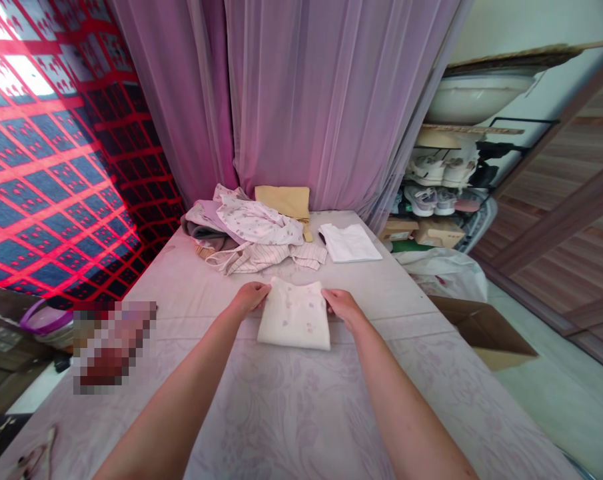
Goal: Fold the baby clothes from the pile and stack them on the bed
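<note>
No words, numbers, brand names or labels can be read anywhere in view; the folded white garment [294, 317], the open cardboard box [481, 333] and the sneakers [421, 200] show no legible marking.

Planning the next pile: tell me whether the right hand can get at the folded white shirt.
Probably yes: nothing appears to stand between the right hand and the white shirt lying ahead of it.

Two hands [250, 298] — one cream garment [294, 317], one white shirt [348, 243], one tan cloth [282, 202] — two sneaker pairs [428, 170].
</note>
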Demonstrator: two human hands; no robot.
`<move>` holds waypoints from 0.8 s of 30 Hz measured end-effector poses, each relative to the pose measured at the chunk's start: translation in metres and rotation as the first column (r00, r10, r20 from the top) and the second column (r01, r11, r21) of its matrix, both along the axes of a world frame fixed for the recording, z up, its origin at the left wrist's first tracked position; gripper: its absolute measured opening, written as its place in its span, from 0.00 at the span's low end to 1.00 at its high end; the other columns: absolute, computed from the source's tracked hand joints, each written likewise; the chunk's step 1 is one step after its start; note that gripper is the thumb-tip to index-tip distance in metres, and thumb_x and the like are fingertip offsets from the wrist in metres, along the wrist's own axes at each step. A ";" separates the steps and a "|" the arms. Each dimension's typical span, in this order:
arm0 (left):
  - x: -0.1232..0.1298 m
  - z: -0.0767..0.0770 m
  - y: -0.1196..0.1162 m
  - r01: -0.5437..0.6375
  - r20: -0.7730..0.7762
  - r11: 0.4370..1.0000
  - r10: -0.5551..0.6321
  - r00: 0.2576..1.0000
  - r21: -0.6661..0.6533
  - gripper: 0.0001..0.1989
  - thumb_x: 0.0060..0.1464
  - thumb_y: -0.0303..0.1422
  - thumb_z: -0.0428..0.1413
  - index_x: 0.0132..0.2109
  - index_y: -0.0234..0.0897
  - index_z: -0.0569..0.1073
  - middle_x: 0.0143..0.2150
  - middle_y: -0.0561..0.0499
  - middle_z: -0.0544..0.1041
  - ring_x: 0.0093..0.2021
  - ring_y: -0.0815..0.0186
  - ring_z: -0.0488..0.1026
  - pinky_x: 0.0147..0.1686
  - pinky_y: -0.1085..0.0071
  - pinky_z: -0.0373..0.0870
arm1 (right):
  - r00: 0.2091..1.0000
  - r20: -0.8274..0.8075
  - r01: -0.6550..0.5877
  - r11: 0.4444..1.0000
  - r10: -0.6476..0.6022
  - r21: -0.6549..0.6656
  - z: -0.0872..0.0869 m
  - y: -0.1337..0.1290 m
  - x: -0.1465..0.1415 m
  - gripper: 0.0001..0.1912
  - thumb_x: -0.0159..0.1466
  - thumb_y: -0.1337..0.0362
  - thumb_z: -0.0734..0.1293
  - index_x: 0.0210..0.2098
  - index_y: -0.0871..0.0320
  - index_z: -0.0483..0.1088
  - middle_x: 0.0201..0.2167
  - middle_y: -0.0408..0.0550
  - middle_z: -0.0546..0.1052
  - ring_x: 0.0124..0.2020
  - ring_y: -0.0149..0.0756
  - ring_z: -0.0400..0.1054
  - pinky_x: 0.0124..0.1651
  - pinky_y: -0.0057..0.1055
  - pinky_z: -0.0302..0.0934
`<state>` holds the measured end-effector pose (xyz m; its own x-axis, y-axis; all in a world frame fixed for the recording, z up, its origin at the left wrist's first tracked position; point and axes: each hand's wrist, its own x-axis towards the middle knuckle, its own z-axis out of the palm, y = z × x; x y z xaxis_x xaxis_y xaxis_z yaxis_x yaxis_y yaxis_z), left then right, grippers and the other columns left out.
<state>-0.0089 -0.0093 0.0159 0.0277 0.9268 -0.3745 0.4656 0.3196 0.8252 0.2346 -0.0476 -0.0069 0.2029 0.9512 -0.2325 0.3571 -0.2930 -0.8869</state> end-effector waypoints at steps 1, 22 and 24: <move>0.002 0.001 0.002 0.009 0.003 1.000 -0.009 1.000 -0.003 0.12 0.52 0.40 0.55 0.27 0.36 0.69 0.13 0.61 0.57 0.14 0.75 0.53 0.16 0.77 0.46 | 1.000 0.011 -0.004 1.000 0.004 0.005 0.000 0.002 -0.001 0.15 0.56 0.54 0.60 0.22 0.59 0.69 0.16 0.40 0.68 0.18 0.28 0.60 0.23 0.24 0.53; 0.001 -0.009 0.007 -0.036 -0.003 0.999 0.036 0.999 0.012 0.17 0.52 0.47 0.53 0.30 0.37 0.68 0.16 0.60 0.59 0.15 0.74 0.55 0.15 0.77 0.47 | 0.873 0.488 0.025 1.000 -0.015 -0.016 0.011 0.000 0.000 0.15 0.60 0.53 0.61 0.32 0.54 0.75 0.32 0.44 0.79 0.32 0.33 0.69 0.31 0.26 0.53; 0.002 -0.007 0.006 -0.051 0.029 0.999 0.051 0.998 0.019 0.17 0.51 0.48 0.54 0.31 0.37 0.68 0.17 0.60 0.59 0.16 0.75 0.55 0.15 0.78 0.47 | 0.882 0.470 0.009 1.000 -0.016 0.016 0.013 0.001 -0.002 0.12 0.58 0.56 0.62 0.32 0.55 0.75 0.30 0.43 0.79 0.31 0.33 0.69 0.30 0.26 0.53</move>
<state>-0.0069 -0.0034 0.0086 -0.0095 0.9343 -0.3562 0.4255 0.3261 0.8441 0.2328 -0.0469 0.0057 0.2974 0.9501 -0.0941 0.7297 -0.2898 -0.6193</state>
